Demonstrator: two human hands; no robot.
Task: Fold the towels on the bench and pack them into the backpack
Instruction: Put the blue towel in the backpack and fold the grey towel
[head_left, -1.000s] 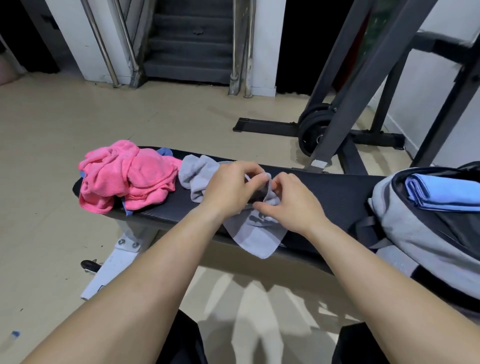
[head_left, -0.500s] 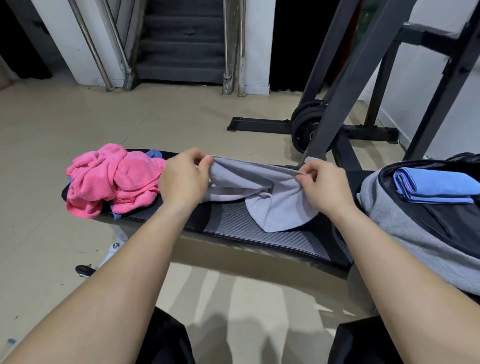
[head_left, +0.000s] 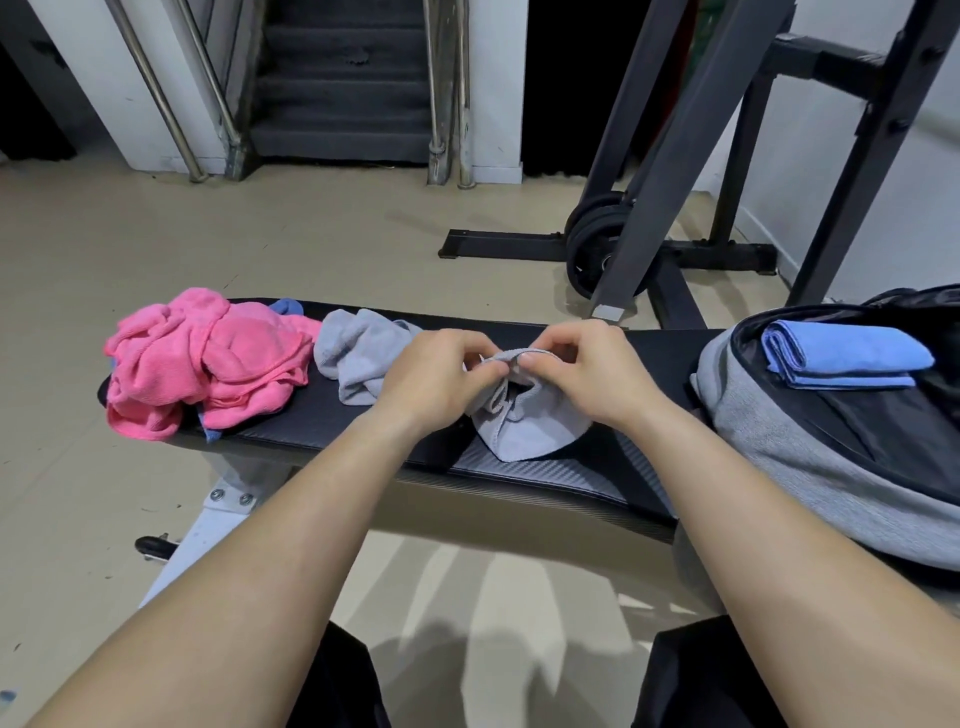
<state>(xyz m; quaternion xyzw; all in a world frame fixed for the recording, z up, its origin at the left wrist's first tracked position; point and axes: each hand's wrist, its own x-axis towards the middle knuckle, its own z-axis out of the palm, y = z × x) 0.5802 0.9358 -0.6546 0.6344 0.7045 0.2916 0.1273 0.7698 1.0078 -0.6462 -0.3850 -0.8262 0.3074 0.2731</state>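
Note:
A grey towel (head_left: 524, 431) lies bunched on the black bench (head_left: 322, 431), its far end crumpled to the left. My left hand (head_left: 436, 376) and my right hand (head_left: 592, 371) meet over its middle, and both pinch the towel's edge between thumb and fingers. A heap of pink towels (head_left: 208, 364) sits on the bench's left end, with a bit of blue towel (head_left: 287, 306) showing beneath it. At the right stands an open grey backpack (head_left: 769, 441), and a folded blue towel (head_left: 847, 356) lies in its opening.
A dark weight rack (head_left: 670, 156) with black plates (head_left: 592, 244) stands behind the bench. Stairs (head_left: 343, 78) with metal rails rise at the back. Beige floor surrounds the bench, whose white leg (head_left: 208, 525) shows at the lower left.
Half a second ago my hands held the grey towel stretched wide apart. They have come together at the middle, and the towel now hangs bunched between them.

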